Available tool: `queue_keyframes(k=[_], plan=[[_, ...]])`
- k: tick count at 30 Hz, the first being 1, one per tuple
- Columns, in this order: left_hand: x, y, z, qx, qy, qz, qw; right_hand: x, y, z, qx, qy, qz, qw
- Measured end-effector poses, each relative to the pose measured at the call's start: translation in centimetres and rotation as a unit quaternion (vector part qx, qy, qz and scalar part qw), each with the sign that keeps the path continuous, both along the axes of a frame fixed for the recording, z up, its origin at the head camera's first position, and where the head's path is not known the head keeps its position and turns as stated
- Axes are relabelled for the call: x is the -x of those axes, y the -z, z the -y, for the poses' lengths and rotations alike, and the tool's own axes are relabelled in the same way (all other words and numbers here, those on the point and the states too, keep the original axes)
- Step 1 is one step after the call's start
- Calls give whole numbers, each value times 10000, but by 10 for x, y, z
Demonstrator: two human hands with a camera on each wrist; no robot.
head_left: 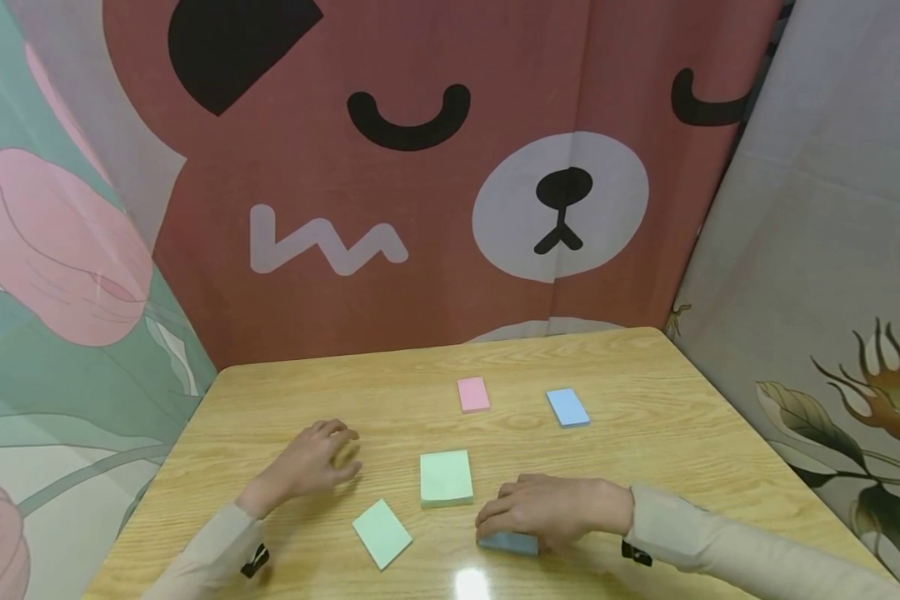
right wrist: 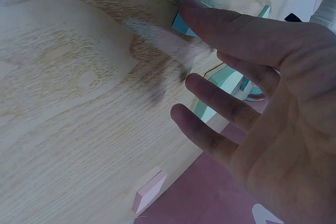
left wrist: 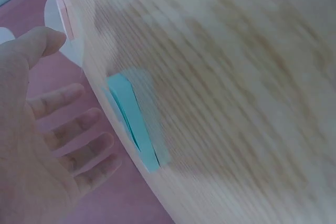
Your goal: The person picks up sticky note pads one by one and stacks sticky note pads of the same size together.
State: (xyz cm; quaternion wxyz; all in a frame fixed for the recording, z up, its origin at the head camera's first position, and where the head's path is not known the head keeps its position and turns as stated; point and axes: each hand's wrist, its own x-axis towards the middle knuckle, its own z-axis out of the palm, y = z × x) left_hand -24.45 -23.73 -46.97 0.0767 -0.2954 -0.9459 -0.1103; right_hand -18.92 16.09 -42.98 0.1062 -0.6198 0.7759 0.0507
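Observation:
My right hand (head_left: 543,510) reaches over a small blue sticky note pad (head_left: 512,543) near the table's front, fingers on its left side and thumb to the right. In the right wrist view the thumb lies against this blue pad (right wrist: 182,26), partly hiding it, while other fingers stretch out. Just left of that hand sits a thick square green sticky note pad (head_left: 446,478). A smaller, rectangular green pad (head_left: 382,533) lies turned at an angle nearer the front. Holding nothing, my left hand (head_left: 307,460) hovers over the table left of the green pads, fingers loosely bent.
Farther back on the wooden table (head_left: 330,392) lie a pink pad (head_left: 473,395) and another blue pad (head_left: 567,408). A brown curtain with a bear face (head_left: 420,183) hangs behind the table. Patterned cloths (head_left: 60,250) hang on both sides.

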Motion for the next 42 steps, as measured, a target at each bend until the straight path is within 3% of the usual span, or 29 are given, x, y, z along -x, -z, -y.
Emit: queue_keyframes(k=[9,23,42], plan=[[-2,0,13,29,-294,178,9994,-1,2,-1,78,-64,-51,9999],[-2,9,26,53,-334,-38,9994,-2,3,-1,121,-108,13,9999],[-3,7,38,-148,-548,432,9975,-2,2,1,42,-119,32,9999]])
